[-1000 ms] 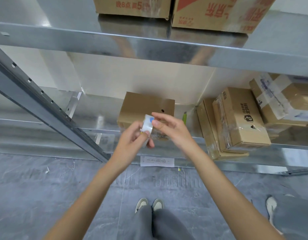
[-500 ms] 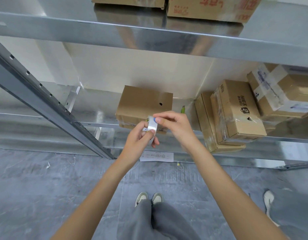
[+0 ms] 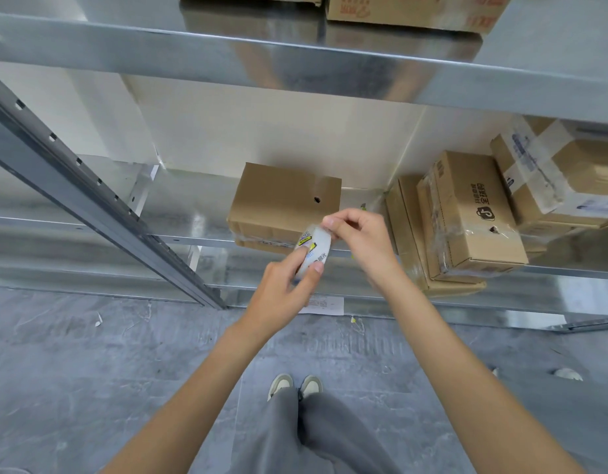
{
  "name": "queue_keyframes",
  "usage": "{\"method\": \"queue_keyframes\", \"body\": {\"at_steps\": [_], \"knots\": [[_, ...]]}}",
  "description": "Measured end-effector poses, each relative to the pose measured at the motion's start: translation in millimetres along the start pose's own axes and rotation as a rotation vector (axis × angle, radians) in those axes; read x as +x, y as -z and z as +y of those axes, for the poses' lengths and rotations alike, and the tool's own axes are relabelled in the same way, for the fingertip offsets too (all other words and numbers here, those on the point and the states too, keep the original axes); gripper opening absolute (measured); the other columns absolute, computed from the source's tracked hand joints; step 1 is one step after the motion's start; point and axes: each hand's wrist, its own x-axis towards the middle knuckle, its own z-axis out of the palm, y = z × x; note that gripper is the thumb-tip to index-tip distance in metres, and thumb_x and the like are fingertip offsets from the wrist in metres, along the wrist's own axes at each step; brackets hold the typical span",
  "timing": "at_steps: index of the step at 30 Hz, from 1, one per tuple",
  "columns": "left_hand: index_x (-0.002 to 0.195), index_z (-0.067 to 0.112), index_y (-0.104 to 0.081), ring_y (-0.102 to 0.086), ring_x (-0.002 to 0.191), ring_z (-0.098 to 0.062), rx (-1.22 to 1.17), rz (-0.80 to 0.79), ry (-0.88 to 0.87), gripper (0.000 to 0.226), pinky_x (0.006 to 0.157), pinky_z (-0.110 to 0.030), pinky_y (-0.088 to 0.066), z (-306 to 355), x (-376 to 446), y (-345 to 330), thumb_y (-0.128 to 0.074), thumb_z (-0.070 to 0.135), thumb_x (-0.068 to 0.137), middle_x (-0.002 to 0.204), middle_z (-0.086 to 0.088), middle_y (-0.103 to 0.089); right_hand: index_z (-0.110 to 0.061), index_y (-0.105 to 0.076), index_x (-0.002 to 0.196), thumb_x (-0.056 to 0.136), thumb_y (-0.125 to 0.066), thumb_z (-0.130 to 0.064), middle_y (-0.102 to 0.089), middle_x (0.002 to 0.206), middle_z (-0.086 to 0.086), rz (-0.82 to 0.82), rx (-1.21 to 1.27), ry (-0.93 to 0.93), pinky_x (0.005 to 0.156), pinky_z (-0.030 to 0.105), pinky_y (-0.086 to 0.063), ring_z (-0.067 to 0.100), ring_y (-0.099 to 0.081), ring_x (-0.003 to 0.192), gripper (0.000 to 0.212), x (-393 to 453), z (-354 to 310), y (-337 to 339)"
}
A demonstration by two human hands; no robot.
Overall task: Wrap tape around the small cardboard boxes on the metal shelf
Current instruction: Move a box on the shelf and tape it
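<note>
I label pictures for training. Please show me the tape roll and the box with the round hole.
tape roll (image 3: pixel 314 248): head view, on its printed side.
box with the round hole (image 3: pixel 282 196): head view, on its top face.

Plain brown cardboard box (image 3: pixel 285 200) with one black hole, whitish tape roll (image 3: pixel 312 249) with yellow-and-black label, shiny silver metal shelf (image 3: pixel 179 213), brown box with black logo print (image 3: pixel 473 213), mottled grey floor (image 3: pixel 73 364), grey trousers (image 3: pixel 306 436), white-and-olive shoes (image 3: pixel 295 384)

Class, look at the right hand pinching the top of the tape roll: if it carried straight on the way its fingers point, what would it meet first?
Beyond the clear tape roll that the right hand already pinches, probably the plain brown cardboard box on the metal shelf behind; depth is uncertain from one view.
</note>
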Motion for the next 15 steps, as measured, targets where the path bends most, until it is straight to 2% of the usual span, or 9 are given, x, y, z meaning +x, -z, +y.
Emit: {"method": "queue_keyframes", "body": {"at_steps": [1,3,6,9,12,13,15], "knots": [[0.081,0.005,-0.046,-0.048,0.052,-0.033,0.030,0.010,0.006,0.042,0.050,-0.045,-0.046,-2.9,-0.2,-0.4,-0.045,0.044,0.095,0.059,-0.012,-0.048,-0.001,-0.068,0.082,0.088,-0.064,-0.004,-0.062,0.071,0.012,-0.013,-0.026,0.005,0.070,0.028,-0.047,0.018,-0.054,0.069,0.008,0.8,-1.5,2.4],[0.079,0.012,-0.047,-0.047,0.048,-0.028,0.048,0.009,0.031,0.039,0.050,-0.041,-0.047,-5.8,-0.2,-2.2,-0.042,0.047,0.097,0.052,-0.006,-0.050,-0.005,-0.067,0.080,0.090,-0.064,-0.005,-0.060,0.069,0.008,-0.044,-0.038,0.011,0.069,0.027,-0.045,0.017,-0.052,0.068,0.010,2.5,-6.4,7.5],[0.079,0.011,-0.051,-0.047,0.045,-0.021,-0.112,0.048,0.175,0.038,0.059,-0.035,-0.045,-11.6,3.4,-2.9,-0.043,0.041,0.101,0.046,-0.002,-0.051,-0.013,-0.067,0.076,0.090,-0.065,-0.011,-0.060,0.069,0.006,-0.097,-0.074,0.046,0.068,0.024,-0.043,0.013,-0.052,0.066,0.014,9.0,-14.1,15.3],[0.079,0.008,-0.052,-0.054,0.048,-0.025,-0.132,0.043,0.236,0.035,0.068,-0.040,-0.045,-19.1,5.4,-1.9,-0.044,0.031,0.104,0.046,-0.006,-0.056,-0.012,-0.068,0.079,0.091,-0.064,-0.014,-0.061,0.070,0.005,-0.181,-0.105,-0.022,0.072,0.022,-0.045,0.009,-0.054,0.064,0.013,16.2,-15.7,18.5],[0.078,0.010,-0.052,-0.065,0.058,-0.034,-0.142,0.035,0.253,0.033,0.076,-0.049,-0.047,-17.3,5.9,-3.6,-0.045,0.029,0.104,0.047,-0.008,-0.059,-0.011,-0.069,0.081,0.086,-0.071,-0.020,-0.066,0.080,0.008,-0.247,-0.144,-0.090,0.080,0.027,-0.048,0.012,-0.058,0.074,0.011,23.0,-14.8,20.7],[0.078,0.009,-0.053,-0.066,0.061,-0.034,-0.150,0.044,0.248,0.034,0.075,-0.049,-0.047,-15.3,6.0,-4.0,-0.046,0.030,0.104,0.048,-0.010,-0.059,-0.010,-0.069,0.081,0.083,-0.074,-0.018,-0.068,0.084,0.008,-0.247,-0.149,-0.087,0.082,0.030,-0.050,0.015,-0.059,0.079,0.010,24.8,-14.6,21.6],[0.076,0.009,-0.054,-0.066,0.058,-0.033,-0.186,0.054,0.196,0.038,0.068,-0.039,-0.049,-9.9,4.8,-5.0,-0.048,0.037,0.100,0.047,-0.014,-0.057,-0.008,-0.069,0.079,0.079,-0.077,-0.011,-0.070,0.085,0.007,-0.200,-0.126,-0.060,0.081,0.030,-0.051,0.016,-0.059,0.081,0.008,28.6,-15.4,23.9]]}}
